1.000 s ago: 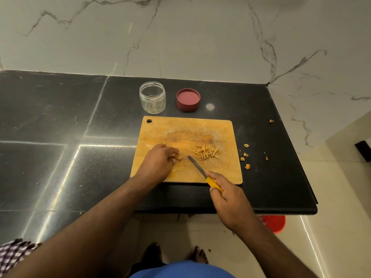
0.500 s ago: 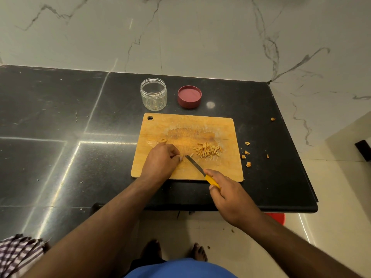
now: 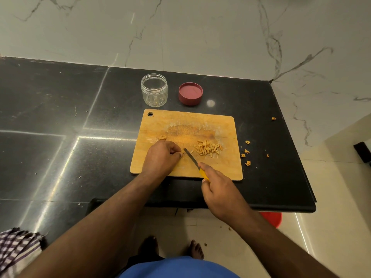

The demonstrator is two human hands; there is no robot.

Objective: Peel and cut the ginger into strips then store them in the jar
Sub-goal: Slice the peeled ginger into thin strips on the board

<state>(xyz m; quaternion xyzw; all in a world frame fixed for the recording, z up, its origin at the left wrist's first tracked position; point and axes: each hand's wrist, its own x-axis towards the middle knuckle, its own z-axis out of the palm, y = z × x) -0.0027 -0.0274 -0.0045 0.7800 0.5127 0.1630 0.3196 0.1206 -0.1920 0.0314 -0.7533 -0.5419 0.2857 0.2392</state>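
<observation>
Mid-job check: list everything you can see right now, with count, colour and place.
cutting board: one, light wood, on the counter near its front edge
ginger strips: one small pile, pale yellow, right-centre of the board
ginger piece: one, tan, on the board just beyond the left hand
knife: one, dark blade, yellow handle, blade on the board
jar: one, clear, lid off, behind the board
lid: one, dark red, right of the jar
peel scraps: several, orange-tan, on the counter right of the board
counter: one, black
checked cloth: one, lower left
red object: one, on the floor
left hand: fingers curled on the board at the blade tip
right hand: grips the knife handle
</observation>
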